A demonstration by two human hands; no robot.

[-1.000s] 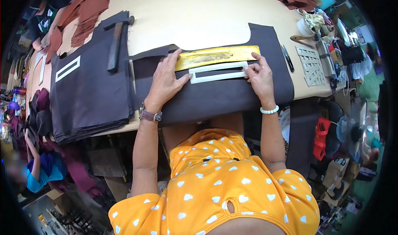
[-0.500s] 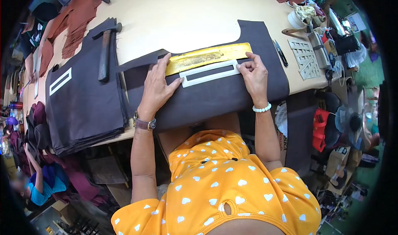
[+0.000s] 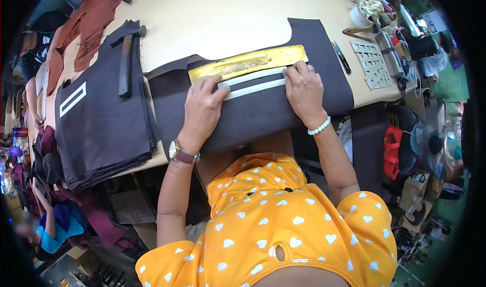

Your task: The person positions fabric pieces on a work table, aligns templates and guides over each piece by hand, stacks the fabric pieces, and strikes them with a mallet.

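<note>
A white rectangular frame with a long slot (image 3: 259, 88) lies on a dark brown, leather-like sheet (image 3: 253, 112) in front of me. My left hand (image 3: 203, 107) has its fingers curled down over the frame's left end. Thumb and fingers of my right hand (image 3: 305, 90) pinch the right end. The fingers cover both ends of the frame. Just beyond it rests a yellow strip (image 3: 281, 57) with a worn, stained middle. Its lower edge runs close along the frame, near my left fingertips.
At left, a hammer (image 3: 125, 66) and another white frame (image 3: 74, 99) lie on a stack of dark sheets (image 3: 104, 140). To the right are a knife (image 3: 342, 59), a slotted pale template (image 3: 371, 64) and a brush (image 3: 358, 30). A co-worker in blue (image 3: 61, 228) is at lower left.
The yellow strip has shifted left and slightly up. My left hand has moved off the strip onto the frame's end, and my right hand has slid slightly left, its fingers closing down.
</note>
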